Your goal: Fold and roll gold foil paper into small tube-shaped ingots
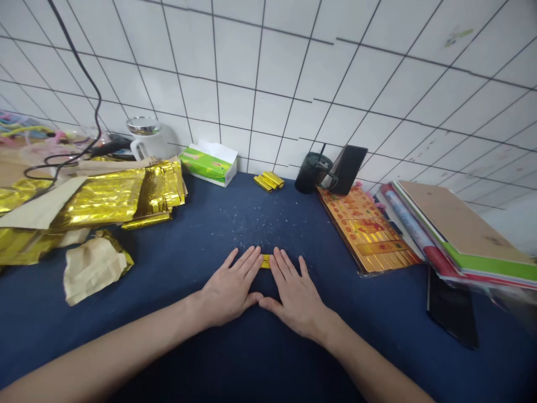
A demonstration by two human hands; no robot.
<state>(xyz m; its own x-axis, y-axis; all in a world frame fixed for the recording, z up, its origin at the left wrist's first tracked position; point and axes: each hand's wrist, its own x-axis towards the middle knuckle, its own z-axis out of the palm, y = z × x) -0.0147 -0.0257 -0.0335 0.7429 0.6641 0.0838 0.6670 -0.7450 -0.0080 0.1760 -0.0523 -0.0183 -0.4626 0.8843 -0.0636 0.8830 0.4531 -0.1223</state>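
The left hand (229, 288) and the right hand (296, 296) lie flat and open on the dark blue cloth of the surface (210, 224), close together, with the two thumbs almost touching and the fingers pointing forward. Neither hand closes around anything. Just between the two index fingers sits a narrow gold strip (265, 261). The fingers hide its ends, so I cannot tell how long it is, or whether they press on it or only touch it. Ahead of the hands lie a few small gold foil bars (268, 180), and tiny pale specks (247, 224) are scattered on the cloth between these bars and the fingertips. Well to the left of the left hand is a large heap of gold foil paper (113, 198), with a crumpled tan paper (94, 268) nearer to the hand. To the right of the right hand lie a printed gold paper pack (364, 229) and a stack of folders (457, 235). The main risk, in my judgement, is that the strip is thin and light: if one finger slides or one hand lifts too soon, it may spring open or slip sideways. Hard pressure could also tear the foil at a fold, and the specks could stick to it.
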